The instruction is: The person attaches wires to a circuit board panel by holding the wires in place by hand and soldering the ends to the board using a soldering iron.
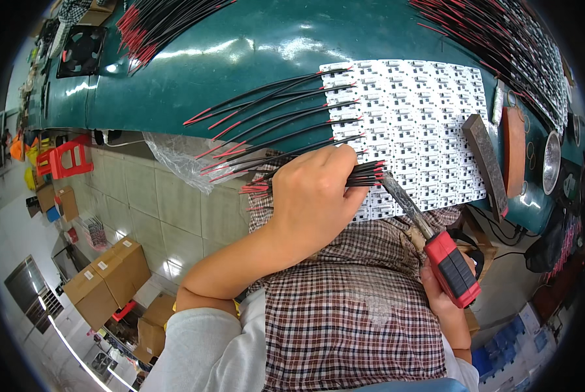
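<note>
A white panel of small circuit boards (pixel 430 117) lies on the green table near its front edge. Several black wires (pixel 286 117) with red ends run from its left edge and stick out leftward over the table's edge. My left hand (pixel 315 199) is closed round a small bunch of black wires (pixel 367 174), their red tips over the panel's lower left part. In my right hand (pixel 437 291) is a red and black soldering iron (pixel 451 268). Its tip points up and left, by the tips of the held wires. My left palm and some fingers are hidden from view.
Beside the panel's right edge are a dark bar (pixel 484 160), a reddish-brown block (pixel 515 151) and a metal bowl (pixel 551 163). Large heaps of wires (pixel 158 29) lie at the far left and far right. A small black fan (pixel 82 51) and a plastic bag (pixel 191 160) are leftward.
</note>
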`<state>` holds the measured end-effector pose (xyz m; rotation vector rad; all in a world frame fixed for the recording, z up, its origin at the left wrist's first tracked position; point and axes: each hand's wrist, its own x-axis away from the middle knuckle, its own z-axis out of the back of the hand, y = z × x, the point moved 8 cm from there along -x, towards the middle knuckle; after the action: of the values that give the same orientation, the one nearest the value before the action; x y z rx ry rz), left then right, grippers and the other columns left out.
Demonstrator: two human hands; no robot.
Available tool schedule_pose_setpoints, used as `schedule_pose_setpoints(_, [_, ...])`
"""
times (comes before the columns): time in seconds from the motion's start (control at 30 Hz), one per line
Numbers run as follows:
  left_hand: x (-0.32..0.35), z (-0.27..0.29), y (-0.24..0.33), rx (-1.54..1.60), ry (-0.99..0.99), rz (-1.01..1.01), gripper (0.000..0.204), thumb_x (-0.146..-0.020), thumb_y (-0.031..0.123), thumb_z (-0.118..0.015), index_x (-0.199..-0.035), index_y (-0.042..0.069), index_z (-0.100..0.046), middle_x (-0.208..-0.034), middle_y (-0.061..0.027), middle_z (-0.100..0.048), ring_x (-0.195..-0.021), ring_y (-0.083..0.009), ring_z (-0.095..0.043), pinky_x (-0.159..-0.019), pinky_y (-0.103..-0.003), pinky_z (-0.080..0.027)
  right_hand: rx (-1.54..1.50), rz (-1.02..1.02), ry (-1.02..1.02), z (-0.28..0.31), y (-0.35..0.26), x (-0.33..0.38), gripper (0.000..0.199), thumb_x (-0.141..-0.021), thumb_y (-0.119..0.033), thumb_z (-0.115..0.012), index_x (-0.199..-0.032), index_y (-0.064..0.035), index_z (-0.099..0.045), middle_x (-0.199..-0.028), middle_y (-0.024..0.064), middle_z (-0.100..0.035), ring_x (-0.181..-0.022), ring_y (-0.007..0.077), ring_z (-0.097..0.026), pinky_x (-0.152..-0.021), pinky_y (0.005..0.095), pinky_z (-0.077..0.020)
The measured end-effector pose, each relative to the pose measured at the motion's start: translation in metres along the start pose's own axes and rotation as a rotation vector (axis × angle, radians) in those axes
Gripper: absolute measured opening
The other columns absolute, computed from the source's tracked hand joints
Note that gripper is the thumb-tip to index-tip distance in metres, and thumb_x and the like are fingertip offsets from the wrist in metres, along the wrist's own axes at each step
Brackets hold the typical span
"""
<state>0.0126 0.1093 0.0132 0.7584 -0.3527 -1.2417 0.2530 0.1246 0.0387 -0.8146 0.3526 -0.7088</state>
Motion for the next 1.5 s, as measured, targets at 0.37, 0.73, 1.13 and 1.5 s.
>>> schedule_pose_setpoints(0.37, [-0.002, 0.000, 0.000, -0.012, -0.018, -0.029, 0.021, -0.072, 0.009, -0.077, -0.072, 0.007, -0.056, -0.060, -0.0038, -0.053, -0.051, -0.0221, -0.054, -0.049, -0.036, -0.039, -0.041, -0.029, 0.014, 0.000, 0.008, 0.010, 0.025, -0.067, -0.001, -0.073, -0.092, 0.0018, -0.067, -0.080, 0.0149, -0.065, -0.063, 0.0318, -0.065, -0.058, 0.0356, -0.0513])
schedule_pose_setpoints(0.73, [-0.004, -0.001, -0.004, 0.049, -0.059, 0.008, 0.015, -0.074, 0.007, -0.078, -0.079, 0.006, -0.063, -0.061, -0.0017, -0.055, -0.049, -0.0167, -0.052, -0.048, -0.033, -0.039, -0.006, -0.044, -0.002, 0.000, 0.004, 0.005, 0.023, -0.066, -0.002, -0.075, -0.086, 0.0000, -0.065, -0.077, 0.0144, -0.063, -0.060, 0.0313, -0.063, -0.054, 0.0346, -0.0491])
schedule_pose_setpoints(1.13, [-0.007, -0.002, -0.005, 0.009, -0.093, 0.015, 0.015, -0.074, 0.008, -0.077, -0.079, 0.005, -0.063, -0.061, -0.0022, -0.056, -0.049, -0.0168, -0.054, -0.048, -0.032, -0.042, 0.052, -0.068, 0.040, 0.011, 0.001, 0.010, 0.021, -0.070, -0.003, -0.072, -0.090, 0.0008, -0.067, -0.079, 0.0153, -0.064, -0.062, 0.0327, -0.063, -0.056, 0.0365, -0.0500])
schedule_pose_setpoints(1.5, [-0.011, -0.002, -0.012, 0.176, -0.242, 0.094, 0.008, -0.095, 0.009, -0.064, -0.098, 0.001, -0.062, -0.077, -0.0125, -0.068, -0.065, -0.0265, -0.069, -0.059, -0.036, -0.050, -0.072, -0.260, 0.078, 0.005, 0.031, 0.045, 0.024, -0.071, -0.003, -0.073, -0.095, 0.0010, -0.068, -0.082, 0.0153, -0.065, -0.064, 0.0324, -0.064, -0.059, 0.0366, -0.0504])
